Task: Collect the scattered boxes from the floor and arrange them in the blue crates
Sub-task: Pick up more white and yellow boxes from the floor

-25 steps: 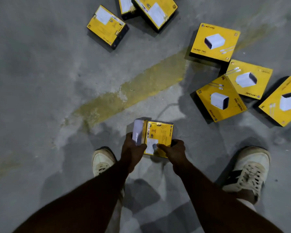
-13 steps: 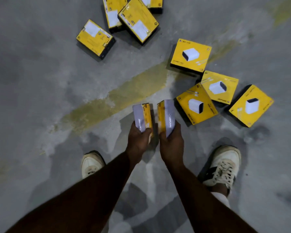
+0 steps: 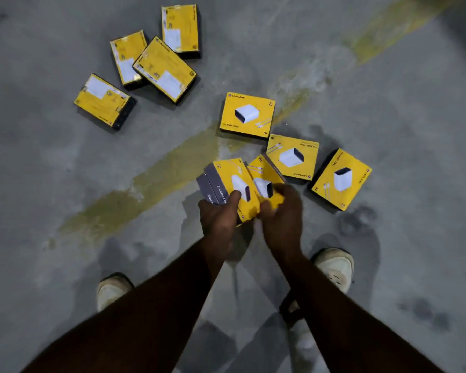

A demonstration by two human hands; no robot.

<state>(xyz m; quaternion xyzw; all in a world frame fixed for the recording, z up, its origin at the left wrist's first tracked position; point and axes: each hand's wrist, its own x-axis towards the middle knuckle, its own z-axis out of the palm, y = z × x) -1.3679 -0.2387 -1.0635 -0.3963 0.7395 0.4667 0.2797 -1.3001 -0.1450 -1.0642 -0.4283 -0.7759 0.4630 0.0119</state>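
My left hand (image 3: 218, 222) grips a stack of two yellow charger boxes (image 3: 226, 179), thumb on the top face and the grey sides facing left. Right beside it, my right hand (image 3: 280, 216) grips another yellow box (image 3: 264, 172), tilted and touching the stack. Three yellow boxes lie face up on the floor to the right: one (image 3: 247, 115) farther off, one (image 3: 292, 156) just past my right hand, and one (image 3: 340, 179) at the far right. Several more yellow boxes (image 3: 164, 68) lie face down at the upper left. No blue crate is in view.
The floor is grey concrete with a worn yellow painted stripe (image 3: 159, 181) running diagonally under the boxes. My left shoe (image 3: 111, 290) and right shoe (image 3: 334, 267) stand at the bottom, either side of my arms.
Each hand held one box upright; now the left hand holds two stacked. The right hand grips a further box, and one fewer lies on the floor at the right.
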